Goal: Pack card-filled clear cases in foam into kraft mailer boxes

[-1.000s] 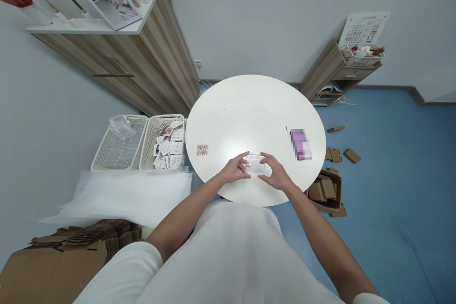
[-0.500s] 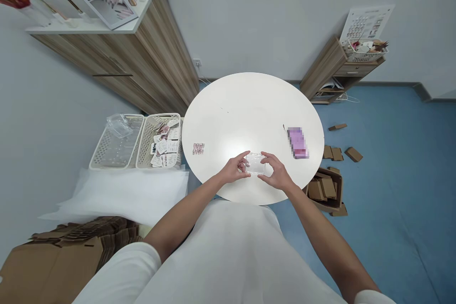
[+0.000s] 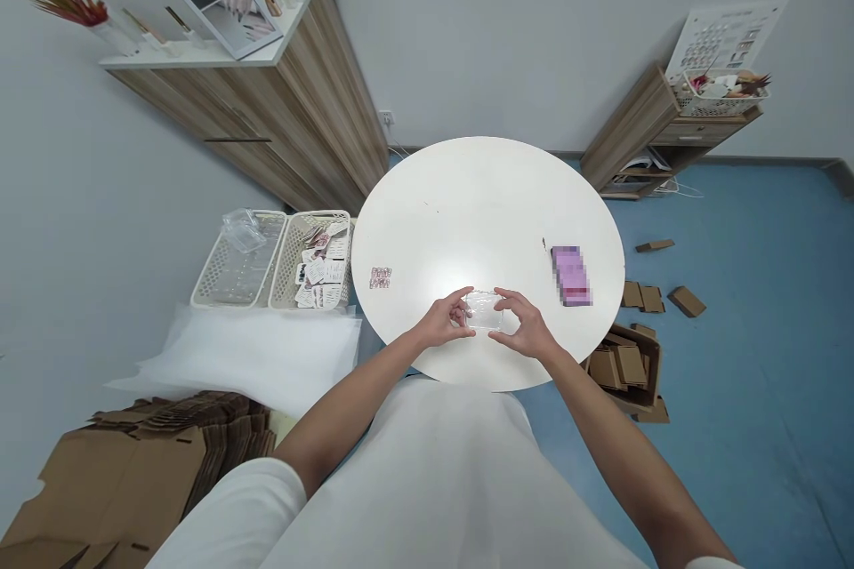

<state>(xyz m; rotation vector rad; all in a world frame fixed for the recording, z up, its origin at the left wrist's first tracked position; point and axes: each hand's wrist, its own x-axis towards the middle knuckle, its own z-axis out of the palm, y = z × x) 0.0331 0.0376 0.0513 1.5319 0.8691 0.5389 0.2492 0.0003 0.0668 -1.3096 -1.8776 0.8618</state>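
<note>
A clear plastic case (image 3: pixel 484 310), small and rectangular, is held level between both hands near the front of the round white table (image 3: pixel 460 187). My left hand (image 3: pixel 446 320) grips its left end, thumb on the near edge and forefinger on the far edge. At the right end my right hand (image 3: pixel 526 324) pinches it the same way. Whether the case is shut or contains anything is hard to make out. To the left on the table lies a small set of pinkish false nails (image 3: pixel 380 277). A purple, blurred-out rectangular object (image 3: pixel 571 276) rests on the right.
Left of the table stand a white basket (image 3: pixel 198 292) of clear cases and another basket (image 3: pixel 280 284) of printed cards. White sheets (image 3: pixel 267 342) and flattened cardboard boxes (image 3: pixel 133 480) lie nearer. A carton (image 3: pixel 657 364) of small brown boxes sits on the floor at right.
The whole view has shifted, so the room appears moved to the right. Both hands keep their hold on the clear case, with little change in grip.
</note>
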